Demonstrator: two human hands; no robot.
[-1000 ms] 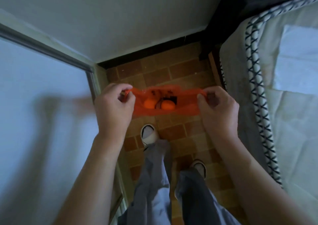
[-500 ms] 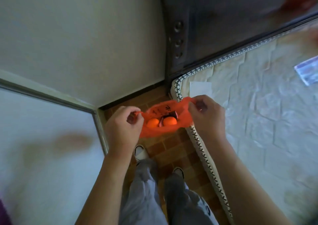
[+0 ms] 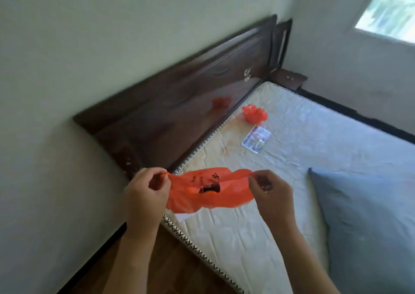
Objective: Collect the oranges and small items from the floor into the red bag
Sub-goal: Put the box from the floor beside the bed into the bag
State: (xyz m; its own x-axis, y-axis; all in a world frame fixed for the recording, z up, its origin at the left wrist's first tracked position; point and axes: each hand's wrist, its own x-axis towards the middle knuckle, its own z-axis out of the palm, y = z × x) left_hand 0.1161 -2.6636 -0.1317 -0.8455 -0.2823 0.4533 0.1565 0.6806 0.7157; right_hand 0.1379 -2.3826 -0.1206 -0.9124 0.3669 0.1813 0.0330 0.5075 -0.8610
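Thin red plastic bag (image 3: pixel 208 190), translucent, black print on its face: you hold it in the air, stretched between both hands, over the near corner of the mattress. Dark shape and orange tint show through the film low in the middle; contents can't be made out clearly.

Your left hand (image 3: pixel 146 192) pinches the bag's left handle, thumb and fingers curled tight on the plastic. Your right hand (image 3: pixel 270 192) pinches the right handle the same way. Hands well apart, bag mouth pulled into a flat band.

Below: pale quilted mattress (image 3: pixel 258 237) with black-and-white cross-stitched edging. Beside your right forearm, a grey-blue pillow (image 3: pixel 370 226). Further up the mattress, a second crumpled red plastic bag (image 3: pixel 254 114) near the dark glossy wooden headboard (image 3: pixel 190 96), which reflects it. Just this side of it, a small clear packet (image 3: pixel 257 139) with coloured print, lying flat.

Brown floor (image 3: pixel 175 269) under your left forearm. White wall to the left, window (image 3: pixel 388 8) top right.
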